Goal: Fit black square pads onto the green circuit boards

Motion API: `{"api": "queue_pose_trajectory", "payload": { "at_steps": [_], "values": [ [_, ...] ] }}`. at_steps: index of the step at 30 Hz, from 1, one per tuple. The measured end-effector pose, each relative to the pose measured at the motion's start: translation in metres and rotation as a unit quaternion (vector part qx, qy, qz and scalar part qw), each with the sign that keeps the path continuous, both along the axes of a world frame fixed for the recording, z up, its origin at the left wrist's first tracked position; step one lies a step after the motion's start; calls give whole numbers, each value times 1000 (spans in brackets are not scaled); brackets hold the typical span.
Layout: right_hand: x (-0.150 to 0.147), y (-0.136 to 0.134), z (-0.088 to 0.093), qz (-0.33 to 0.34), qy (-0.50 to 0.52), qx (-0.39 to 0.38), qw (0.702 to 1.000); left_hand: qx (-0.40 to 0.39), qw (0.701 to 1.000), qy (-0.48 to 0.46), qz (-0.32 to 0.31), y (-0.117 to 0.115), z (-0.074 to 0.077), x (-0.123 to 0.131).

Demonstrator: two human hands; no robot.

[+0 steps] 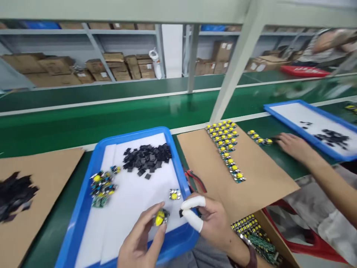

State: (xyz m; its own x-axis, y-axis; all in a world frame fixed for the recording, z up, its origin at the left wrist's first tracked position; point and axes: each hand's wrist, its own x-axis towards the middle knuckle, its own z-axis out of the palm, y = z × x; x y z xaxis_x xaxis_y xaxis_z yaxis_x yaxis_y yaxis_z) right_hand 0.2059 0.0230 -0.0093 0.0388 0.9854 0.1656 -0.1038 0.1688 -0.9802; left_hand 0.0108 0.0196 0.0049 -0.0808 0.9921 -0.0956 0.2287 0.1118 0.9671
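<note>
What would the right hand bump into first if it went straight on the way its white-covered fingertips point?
Probably the yellow-topped board in the left hand, just across from the right hand. Depth is hard to judge, so it might pass above or below.

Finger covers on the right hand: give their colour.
The finger covers are white, seen in the head view.

Brown boxes (117,66) sit on gray shelves (55,32) at the back. A red thing (292,70) with white letters lies on the far green table (173,85), near a person (311,52). A pale post (233,70) slants up in front
</note>
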Motion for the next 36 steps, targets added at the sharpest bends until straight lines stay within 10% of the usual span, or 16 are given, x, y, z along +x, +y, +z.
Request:
{"api": "queue_pose_trajectory", "payload": {
  "at_steps": [13, 27, 36],
  "values": [
    [-13, -9, -6, -35, -128, 69, 989, -12, 996, -61, -66, -9, -12, -7],
    [-14, -19, -2, 37, 21, -19, 999, 121, 989, 65, -57, -8, -9, -4],
    [-16, -15, -10, -4, -68, 16, 998, 37, 993, -29, -111, -9, -10, -6]
  ]
}}
